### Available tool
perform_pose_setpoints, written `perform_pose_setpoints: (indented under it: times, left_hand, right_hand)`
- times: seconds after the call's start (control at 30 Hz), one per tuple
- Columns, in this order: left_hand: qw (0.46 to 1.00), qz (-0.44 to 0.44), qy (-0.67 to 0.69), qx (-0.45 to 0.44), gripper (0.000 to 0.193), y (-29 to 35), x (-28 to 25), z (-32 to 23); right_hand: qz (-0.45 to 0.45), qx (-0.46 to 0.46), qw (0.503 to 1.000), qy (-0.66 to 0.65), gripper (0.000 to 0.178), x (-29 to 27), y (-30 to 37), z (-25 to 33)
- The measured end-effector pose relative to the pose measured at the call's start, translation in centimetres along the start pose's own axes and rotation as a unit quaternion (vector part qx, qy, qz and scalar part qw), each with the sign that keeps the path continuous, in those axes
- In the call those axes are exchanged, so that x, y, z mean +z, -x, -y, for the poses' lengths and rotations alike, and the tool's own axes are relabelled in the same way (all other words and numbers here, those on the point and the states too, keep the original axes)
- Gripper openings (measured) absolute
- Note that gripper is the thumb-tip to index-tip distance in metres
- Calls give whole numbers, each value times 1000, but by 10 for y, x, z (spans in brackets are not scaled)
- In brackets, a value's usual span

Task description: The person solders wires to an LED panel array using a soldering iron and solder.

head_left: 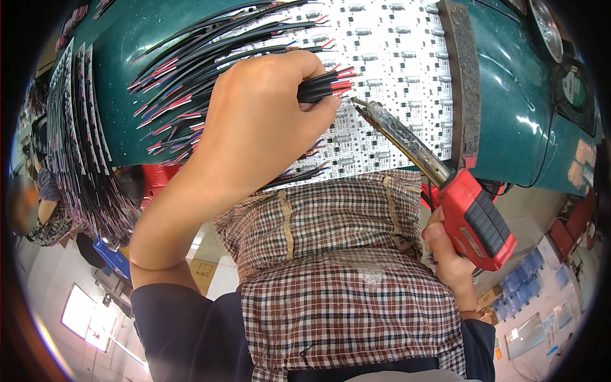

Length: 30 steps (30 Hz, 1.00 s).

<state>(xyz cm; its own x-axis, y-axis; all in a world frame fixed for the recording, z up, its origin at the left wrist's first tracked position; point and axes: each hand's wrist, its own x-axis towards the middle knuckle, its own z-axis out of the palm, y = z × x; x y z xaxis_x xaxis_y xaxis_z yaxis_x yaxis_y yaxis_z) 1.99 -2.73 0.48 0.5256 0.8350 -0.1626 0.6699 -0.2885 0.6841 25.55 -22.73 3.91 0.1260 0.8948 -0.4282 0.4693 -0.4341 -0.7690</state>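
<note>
1. left hand (254, 127) is closed around a small bundle of wires (321, 88), thumb and fingers pinching the black sheaths just behind the stripped red tips.
2. those tips poke out past the fingertips to the right, sitting low over the white board (388, 57); whether they actually touch it, can't tell.
3. right hand (452, 254) is wrapped tight on the red handle of the iron (474, 216), down at the lower right, with the long metal barrel slanting up and left.
4. iron tip sits just beside the wire ends, right under them, very near but contact is too fine to call.
5. wires look light and floppy, thin insulated strands that bend easily, so a pinch close to the bare ends seems the way to keep them steady; farther back they would likely droop and fan.
6. the barrel is surely hot, so the insulated grip is the only sensible hold, and that is where the fingers are.
7. more loose wires (172, 70) spread across the green table (509, 95) to the left, black with red and blue ends, well clear of the iron.
8. a checked cloth (337, 254) covers the lap below the board.
</note>
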Motion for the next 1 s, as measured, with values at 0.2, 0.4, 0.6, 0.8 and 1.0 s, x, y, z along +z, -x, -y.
perform_pose_setpoints:
  times: [0.2,0.4,0.6,0.8,1.0]
  left_hand:
    - [1000,6,-7,6,22,-1,3,2]
    - [1000,4,-22,14,22,-1,0,2]
    - [1000,15,-13,2,21,0,-1,1]
    - [983,88,135,-89,13,-5,-16,-4]
    - [992,31,106,-68,16,2,-20,-2]
  right_hand:
    - [-51,57,993,-91,8,13,0,6]
    - [-32,33,998,-45,9,5,4,0]
    - [-60,37,992,-102,15,6,3,1]
    - [-69,47,989,-120,17,8,0,8]
    - [-53,22,990,-133,16,7,1,3]
